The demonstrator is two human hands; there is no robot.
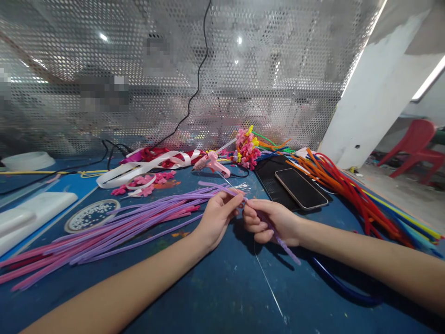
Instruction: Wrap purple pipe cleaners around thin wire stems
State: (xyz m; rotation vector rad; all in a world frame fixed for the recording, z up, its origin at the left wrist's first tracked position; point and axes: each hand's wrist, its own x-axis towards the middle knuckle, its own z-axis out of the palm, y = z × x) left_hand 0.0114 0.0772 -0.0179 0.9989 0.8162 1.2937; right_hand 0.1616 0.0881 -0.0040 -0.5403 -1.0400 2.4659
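Both of my hands pinch one purple pipe cleaner [289, 253] above the blue table [222, 287]. The fingers of my left hand [219, 214] close on it near the middle, and one end sticks out beyond them to the upper left. My right hand [266, 220] is curled round it, with the twisted-looking other end poking out at lower right. Below my right hand a thin wire [269, 283] runs down across the table. Beside my left hand lies a bundle of purple and pink pipe cleaners [139, 221]. My fingers hide the part between them.
Behind my hands are a pink glue gun [212, 163], a flower bunch [247, 148] and white ribbon [149, 168]. A phone [301, 188] lies at right, near orange and red pipe cleaners [342, 190]. At left are a lid of white beads [92, 215] and a white device [34, 215].
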